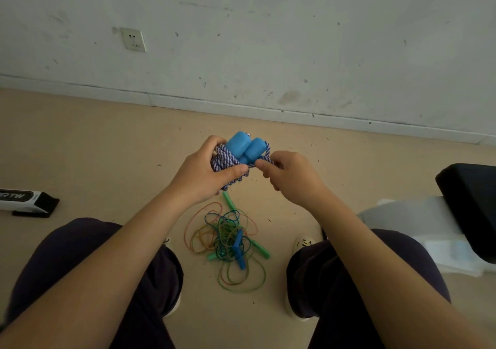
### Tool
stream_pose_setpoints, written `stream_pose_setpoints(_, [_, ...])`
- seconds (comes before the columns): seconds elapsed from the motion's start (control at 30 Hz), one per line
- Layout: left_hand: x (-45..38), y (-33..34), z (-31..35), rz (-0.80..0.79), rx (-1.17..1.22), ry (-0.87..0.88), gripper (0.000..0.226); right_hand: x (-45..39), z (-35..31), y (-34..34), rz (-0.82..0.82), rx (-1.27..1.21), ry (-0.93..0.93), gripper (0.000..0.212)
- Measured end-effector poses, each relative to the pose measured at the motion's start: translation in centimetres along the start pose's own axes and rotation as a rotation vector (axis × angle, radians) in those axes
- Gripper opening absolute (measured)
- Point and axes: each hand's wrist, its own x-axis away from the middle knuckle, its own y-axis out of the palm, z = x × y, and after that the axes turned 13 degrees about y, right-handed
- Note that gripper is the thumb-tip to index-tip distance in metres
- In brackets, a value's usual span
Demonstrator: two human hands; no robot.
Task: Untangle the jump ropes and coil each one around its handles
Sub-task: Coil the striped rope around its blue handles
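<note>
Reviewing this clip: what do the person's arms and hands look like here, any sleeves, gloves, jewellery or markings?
Both forearms are bare right up to the bottom edge of the frame; no sleeve shows. The left hand and right hand wear no gloves, and no rings, watch or bands are visible. No markings can be made out on either arm.

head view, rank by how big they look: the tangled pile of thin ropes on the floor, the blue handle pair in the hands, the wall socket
1. tangled pile of thin ropes
2. blue handle pair
3. wall socket

The socket is farther from the camera, so its real size relative to the handles is unsure.
</note>
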Motion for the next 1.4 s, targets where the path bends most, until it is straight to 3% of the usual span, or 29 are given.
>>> stream_pose_setpoints(0.2, [-0.3,-0.1,-0.8,0.179,-0.124,0.019,0.046,0.9,-1.7,0.5,-0.215,0.058,-0.166,0.033])
stream_pose_setpoints(0.33, [-0.3,0.0,-0.9,0.172,-0.15,0.033,0.046,1.1,-1.5,0.2,-0.298,-0.052,-0.194,0.036])
stream_pose_setpoints(0.43, [-0.4,-0.2,-0.5,0.027,-0.128,-0.009,0.045,0.7,-0.6,-0.6,-0.255,-0.206,-0.14,0.035])
stream_pose_setpoints(0.57, [-0.4,0.0,-0.1,-0.336,-0.096,-0.056,0.044,0.4,0.1,-0.6,-0.169,-0.188,-0.181,0.036])
stream_pose_setpoints(0.7, [-0.1,0.2,-0.5,-0.45,-0.103,-0.066,0.044,-0.1,0.4,-1.0,-0.265,-0.183,-0.069,0.029])
stream_pose_setpoints(0.8, [0.0,-0.3,-0.7,-0.393,-0.004,-0.105,0.05,-0.3,0.8,-2.2,-0.303,-0.244,-0.031,0.035])
stream_pose_setpoints(0.93, [-0.1,-1.4,-0.6,-0.344,-0.08,-0.086,0.052,-0.6,0.8,-1.9,-0.284,-0.22,-0.038,0.031])
stream_pose_setpoints(1.13, [-3.4,-3.2,0.6,-0.367,-0.014,-0.1,0.081,-5.0,-0.7,-2.5,-0.267,-0.552,-0.031,0.025])
stream_pose_setpoints(1.27, [-7.6,-3.5,-0.2,-0.392,0.0,-0.081,0.069,-9.2,-0.4,-1.4,-0.26,-0.629,-0.04,0.029])
stream_pose_setpoints(1.4, [-11.3,-0.2,-6.8,-0.084,0.119,-0.25,0.047,-15.0,3.8,2.4,-0.129,-0.78,0.129,0.023])
